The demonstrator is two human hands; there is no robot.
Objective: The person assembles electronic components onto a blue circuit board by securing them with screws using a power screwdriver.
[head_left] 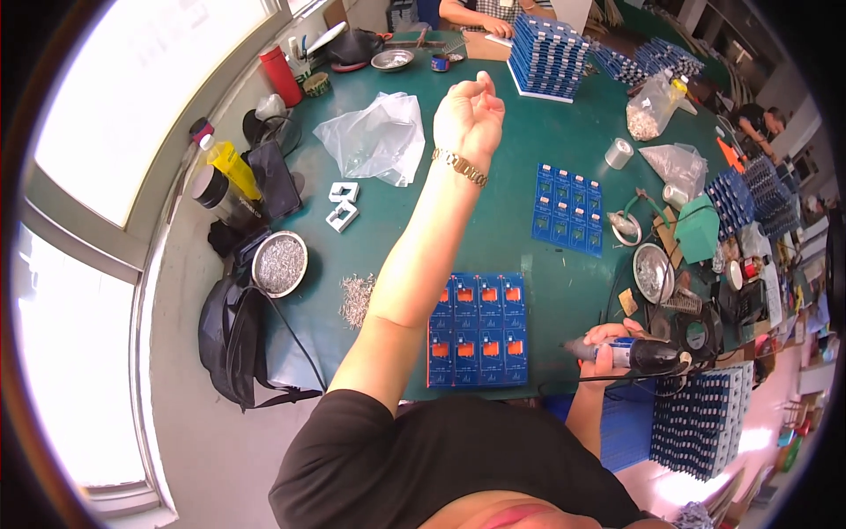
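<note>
My left arm stretches far across the green table. My left hand (471, 119), above a metal-banded watch (460, 167), has its palm side up and fingers curled in; nothing shows in it. At the near right, my right hand (608, 348) is wrapped round a dark electric screwdriver (654, 354) with a blue-and-white band. Its blurred tip points left, toward a blue circuit board panel (478, 344) with orange patches in front of me, apart from it. Left of that panel lies a pile of small screws or pins (356, 300), partly behind my forearm.
Farther right lies another blue board panel (568, 210). A tall stack of blue boards (546, 57) stands at the back, near another person's hands (493, 25). Metal bowls (280, 264), a clear plastic bag (379, 137), white frames (343, 214) and bottles (231, 167) lie leftward. More stacked boards (701, 423) stand lower right.
</note>
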